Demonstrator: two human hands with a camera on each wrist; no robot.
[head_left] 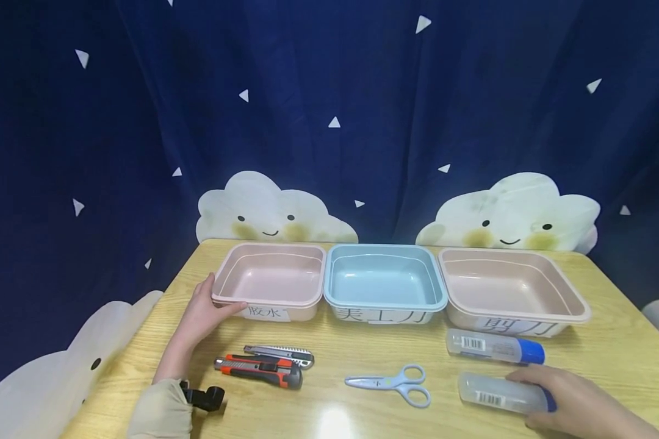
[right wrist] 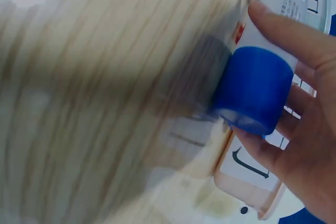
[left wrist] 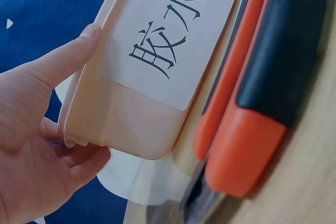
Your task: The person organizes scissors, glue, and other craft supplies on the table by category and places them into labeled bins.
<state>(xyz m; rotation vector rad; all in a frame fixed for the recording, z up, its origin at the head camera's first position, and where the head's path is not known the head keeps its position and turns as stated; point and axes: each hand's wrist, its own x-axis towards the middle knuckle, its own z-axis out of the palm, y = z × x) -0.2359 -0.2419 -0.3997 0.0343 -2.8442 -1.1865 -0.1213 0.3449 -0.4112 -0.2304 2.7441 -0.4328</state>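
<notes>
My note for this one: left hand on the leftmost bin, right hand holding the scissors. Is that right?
Not quite: the head view shows the right hand holding a blue-capped bottle, not the scissors, which lie on the table. The left hand is on the leftmost bin, as noted.

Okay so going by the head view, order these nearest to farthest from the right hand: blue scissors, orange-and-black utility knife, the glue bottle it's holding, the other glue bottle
1. Held glue bottle: in the right hand.
2. Other glue bottle: just beyond the held one.
3. Blue scissors: left of both bottles.
4. Orange-and-black utility knife: left of the scissors.
</notes>
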